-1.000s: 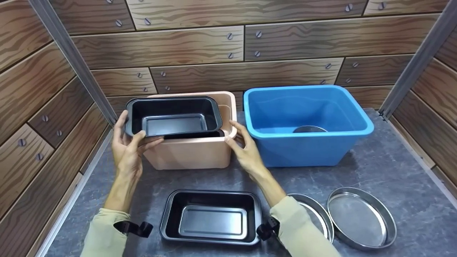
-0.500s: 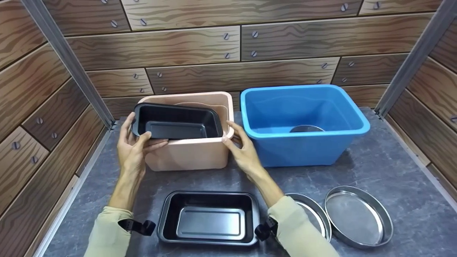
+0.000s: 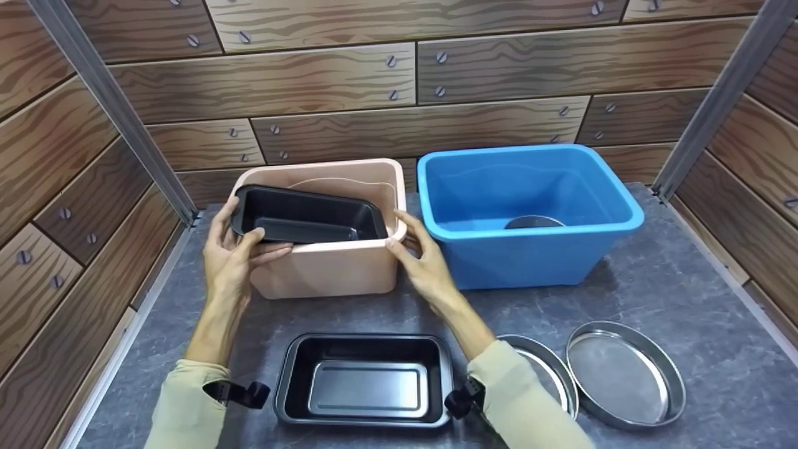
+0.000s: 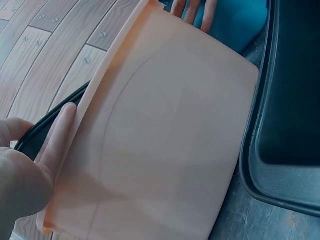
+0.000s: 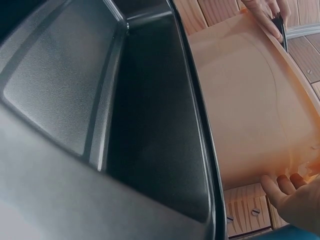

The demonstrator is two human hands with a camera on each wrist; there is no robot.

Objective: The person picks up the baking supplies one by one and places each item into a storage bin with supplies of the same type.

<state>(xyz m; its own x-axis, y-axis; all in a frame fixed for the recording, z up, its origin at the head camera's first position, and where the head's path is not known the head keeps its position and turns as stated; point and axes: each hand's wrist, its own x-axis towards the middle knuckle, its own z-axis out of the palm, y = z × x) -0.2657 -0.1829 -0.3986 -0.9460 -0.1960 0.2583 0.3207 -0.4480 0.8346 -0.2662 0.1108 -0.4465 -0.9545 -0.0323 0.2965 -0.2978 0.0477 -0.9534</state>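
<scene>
My left hand [image 3: 234,259] pinches the left end of a black pan [image 3: 308,215], thumb over its rim, half sunk in the peach bin [image 3: 330,268], long axis left to right, right end dipping lower. My right hand [image 3: 424,265] rests open-fingered on the bin's right rim. One pan [image 3: 368,380] waits on the bench [image 3: 654,293]; blue bin [image 3: 530,206] beside.

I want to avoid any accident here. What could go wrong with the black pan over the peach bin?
The black pan sits tilted in the peach bin, held at one end by the left hand; it could slip or jam. The right hand at the bin's rim might get pinched.
</scene>
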